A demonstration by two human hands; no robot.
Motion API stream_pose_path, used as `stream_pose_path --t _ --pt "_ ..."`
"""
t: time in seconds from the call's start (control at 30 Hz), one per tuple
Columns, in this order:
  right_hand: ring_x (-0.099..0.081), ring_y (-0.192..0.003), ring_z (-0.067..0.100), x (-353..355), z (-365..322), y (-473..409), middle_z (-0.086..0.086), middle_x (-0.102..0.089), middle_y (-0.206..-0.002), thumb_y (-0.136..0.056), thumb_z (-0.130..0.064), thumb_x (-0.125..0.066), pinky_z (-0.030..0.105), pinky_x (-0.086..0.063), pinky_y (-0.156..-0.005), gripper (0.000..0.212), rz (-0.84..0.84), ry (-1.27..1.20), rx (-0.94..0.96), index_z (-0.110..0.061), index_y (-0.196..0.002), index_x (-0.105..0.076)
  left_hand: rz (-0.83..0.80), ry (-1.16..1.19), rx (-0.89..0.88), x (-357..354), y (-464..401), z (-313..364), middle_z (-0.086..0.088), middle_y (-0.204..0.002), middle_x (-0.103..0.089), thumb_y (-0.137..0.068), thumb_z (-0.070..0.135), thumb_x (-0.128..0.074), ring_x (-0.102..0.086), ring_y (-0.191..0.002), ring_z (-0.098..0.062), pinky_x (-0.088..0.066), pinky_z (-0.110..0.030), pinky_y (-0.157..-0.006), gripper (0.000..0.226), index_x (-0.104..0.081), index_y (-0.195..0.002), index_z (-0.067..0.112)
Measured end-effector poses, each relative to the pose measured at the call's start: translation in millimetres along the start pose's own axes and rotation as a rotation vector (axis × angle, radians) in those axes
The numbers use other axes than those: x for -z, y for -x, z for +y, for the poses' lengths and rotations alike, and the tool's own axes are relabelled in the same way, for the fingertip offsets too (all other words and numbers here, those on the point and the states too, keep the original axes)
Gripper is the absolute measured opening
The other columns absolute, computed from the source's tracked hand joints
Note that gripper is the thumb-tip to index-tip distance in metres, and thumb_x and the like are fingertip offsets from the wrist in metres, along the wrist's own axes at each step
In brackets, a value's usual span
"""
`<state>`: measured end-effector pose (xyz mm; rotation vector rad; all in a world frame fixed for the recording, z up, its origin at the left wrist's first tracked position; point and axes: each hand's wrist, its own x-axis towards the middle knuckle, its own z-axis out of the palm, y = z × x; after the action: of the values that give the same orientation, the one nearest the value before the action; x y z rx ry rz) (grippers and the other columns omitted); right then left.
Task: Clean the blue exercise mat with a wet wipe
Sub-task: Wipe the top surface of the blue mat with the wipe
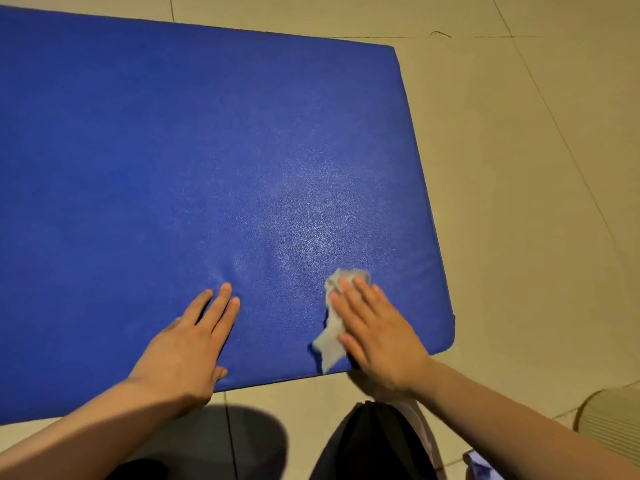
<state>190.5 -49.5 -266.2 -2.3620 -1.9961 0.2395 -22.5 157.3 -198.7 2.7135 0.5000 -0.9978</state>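
Note:
A thick blue exercise mat [194, 161] lies flat on the tiled floor and fills most of the view. Near its front right corner lies a crumpled white wet wipe [330, 336]. My right hand [375, 332] presses flat on the wipe with straight fingers; the wipe shows at my fingertips and beside my thumb. My left hand [188, 344] rests flat on the mat near its front edge, fingers straight and spread, holding nothing. A faint sheen marks the mat just beyond the wipe.
Beige floor tiles [526, 174] surround the mat on the right and behind it. A ribbed pale object [609, 420] sits at the lower right edge. My knees in dark clothing [374, 445] are just in front of the mat.

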Motion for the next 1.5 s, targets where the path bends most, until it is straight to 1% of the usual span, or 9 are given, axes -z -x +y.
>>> stream_pose_path --t 0.1,0.37,0.43,0.57,0.67,0.73,1.0,1.3,1.5 --pt "-0.02 -0.148 0.029 -3 -29 13 0.01 -0.026 -0.16 -0.102 -0.039 -0.033 0.043 -0.017 -0.118 0.057 -0.043 0.015 0.02 -0.013 -0.153 -0.03 -0.006 -0.009 0.005 -1 0 2 0.003 -0.139 0.043 -0.098 0.051 -0.041 0.016 -0.149 -0.02 -0.037 -0.026 -0.106 0.09 0.037 -0.129 0.018" --pt "-0.04 -0.138 0.034 7 27 67 0.019 -0.038 -0.152 -0.103 -0.043 -0.006 0.047 -0.018 -0.113 0.07 -0.084 0.07 -0.766 0.001 -0.145 -0.041 0.081 0.054 0.026 -3 1 -3 0.003 -0.146 0.033 -0.093 0.056 -0.05 0.003 -0.151 -0.021 -0.048 -0.024 -0.094 0.097 0.024 -0.142 0.019" --pt "-0.036 -0.141 0.032 10 30 74 0.017 -0.034 -0.154 -0.104 -0.04 -0.01 0.048 -0.015 -0.115 0.065 -0.082 0.11 -0.697 0.0 -0.147 -0.038 0.072 0.071 0.049 -4 4 0 0.001 -0.15 0.025 -0.087 0.058 -0.058 -0.006 -0.151 -0.023 -0.052 -0.024 -0.086 0.103 0.019 -0.142 0.017" --pt "-0.026 -0.145 0.025 0 -10 38 0.01 -0.028 -0.158 -0.106 -0.037 -0.014 0.041 -0.018 -0.116 0.059 -0.003 -0.009 -0.383 -0.003 -0.147 -0.038 0.081 0.09 0.014 6 2 -7 -0.01 -0.145 -0.048 -0.032 0.059 -0.092 -0.061 -0.119 -0.028 -0.051 -0.023 -0.045 0.124 -0.051 -0.137 0.008" --pt "-0.024 -0.147 0.024 1 -14 2 0.008 -0.027 -0.159 -0.106 -0.034 -0.02 0.04 -0.021 -0.116 0.054 -0.034 -0.038 -0.111 -0.005 -0.15 -0.034 0.069 0.08 0.07 4 3 1 0.0 -0.159 0.02 -0.088 0.061 -0.055 -0.005 -0.151 -0.021 -0.049 -0.023 -0.089 0.103 0.02 -0.144 0.017" --pt "-0.028 -0.146 0.025 5 7 -18 0.007 -0.028 -0.159 -0.106 -0.035 -0.02 0.041 -0.02 -0.117 0.054 -0.053 0.016 -0.027 -0.006 -0.149 -0.036 0.045 0.054 0.07 2 0 3 0.004 -0.145 0.041 -0.098 0.057 -0.039 0.014 -0.149 -0.019 -0.043 -0.019 -0.095 0.092 0.036 -0.133 0.018" --pt "-0.02 -0.147 0.031 27 102 -53 0.013 -0.017 -0.161 -0.093 -0.045 -0.002 0.049 -0.015 -0.117 0.078 -0.035 -0.022 -0.651 0.001 -0.151 -0.024 0.011 -0.024 -0.043 -3 0 -1 0.004 -0.139 0.044 -0.098 0.055 -0.039 0.016 -0.149 -0.019 -0.045 -0.02 -0.092 0.091 0.038 -0.13 0.019" --pt "-0.029 -0.145 0.028 12 -5 -87 0.012 -0.031 -0.157 -0.105 -0.037 -0.02 0.041 -0.017 -0.119 0.058 -0.045 -0.15 0.057 -0.003 -0.149 -0.035 -0.037 -0.038 -0.042 4 0 0 0.003 -0.149 0.04 -0.098 0.055 -0.039 0.013 -0.149 -0.02 -0.043 -0.021 -0.095 0.093 0.034 -0.14 0.017" --pt "-0.018 -0.149 0.026 21 31 -78 0.005 -0.016 -0.162 -0.092 -0.063 -0.02 0.04 -0.012 -0.121 0.079 -0.106 -0.099 -0.29 -0.015 -0.154 -0.026 -0.107 -0.124 -0.01 20 -5 -9 -0.008 -0.163 0.013 -0.099 0.048 -0.044 -0.009 -0.148 -0.024 -0.036 -0.032 -0.106 0.085 0.009 -0.155 0.013"
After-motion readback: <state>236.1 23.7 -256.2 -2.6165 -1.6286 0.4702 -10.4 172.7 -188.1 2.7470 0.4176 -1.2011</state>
